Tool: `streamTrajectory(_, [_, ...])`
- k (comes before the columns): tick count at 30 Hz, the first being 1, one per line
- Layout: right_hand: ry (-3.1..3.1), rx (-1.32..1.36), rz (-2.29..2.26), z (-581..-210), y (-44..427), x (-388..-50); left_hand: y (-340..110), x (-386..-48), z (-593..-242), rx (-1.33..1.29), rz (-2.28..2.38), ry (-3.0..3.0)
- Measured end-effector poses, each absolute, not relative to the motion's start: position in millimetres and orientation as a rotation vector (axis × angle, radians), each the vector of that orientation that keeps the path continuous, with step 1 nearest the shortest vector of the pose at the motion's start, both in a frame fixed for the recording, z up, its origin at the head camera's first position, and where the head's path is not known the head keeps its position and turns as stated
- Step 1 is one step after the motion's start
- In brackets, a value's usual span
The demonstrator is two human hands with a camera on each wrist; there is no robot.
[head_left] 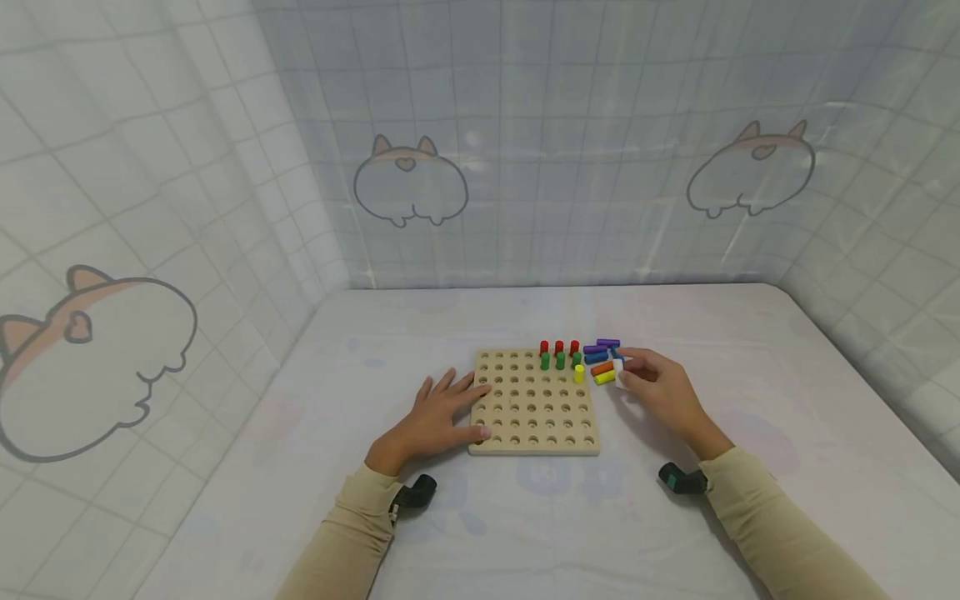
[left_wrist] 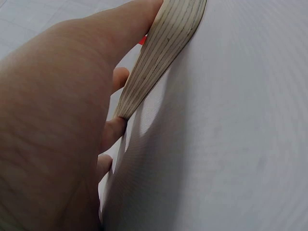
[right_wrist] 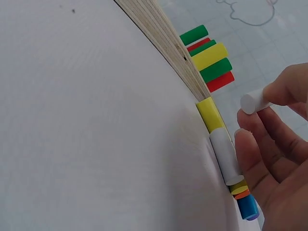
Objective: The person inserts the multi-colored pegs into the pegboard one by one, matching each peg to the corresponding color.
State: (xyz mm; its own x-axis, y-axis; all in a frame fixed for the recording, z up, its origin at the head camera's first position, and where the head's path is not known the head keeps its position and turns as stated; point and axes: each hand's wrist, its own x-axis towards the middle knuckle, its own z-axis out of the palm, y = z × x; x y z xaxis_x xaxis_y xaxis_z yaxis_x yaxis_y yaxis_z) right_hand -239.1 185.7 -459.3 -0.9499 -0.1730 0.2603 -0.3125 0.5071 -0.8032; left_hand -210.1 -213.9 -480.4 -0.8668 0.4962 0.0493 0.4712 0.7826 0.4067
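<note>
A square wooden pegboard (head_left: 534,414) with rows of holes lies on the table. My left hand (head_left: 433,421), fingers spread, rests on its left edge; the left wrist view shows the layered side of the board (left_wrist: 159,53). Three red pegs (head_left: 559,347), three green pegs (head_left: 560,362) and one yellow peg (head_left: 579,374) stand in the holes at the far right. Just right of the board, my right hand (head_left: 667,396) pinches a white peg (right_wrist: 255,101) between thumb and finger. Another white peg (right_wrist: 226,156) lies on the table below it.
Loose purple pegs (head_left: 608,342), blue pegs (head_left: 596,358), an orange peg (head_left: 602,368) and a yellow peg (head_left: 604,377) lie beside the board's upper right edge. Tiled-print curtains (head_left: 525,208) surround the white table (head_left: 450,550) at the back and sides.
</note>
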Motion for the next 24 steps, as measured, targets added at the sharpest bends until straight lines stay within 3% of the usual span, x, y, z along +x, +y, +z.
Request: streamTrajectory(24, [-2.562, 0.379, 1.619, -457.2, 178.4, -239.6, -213.3, -210.3, -480.0, 0.758, 0.631, 2.915])
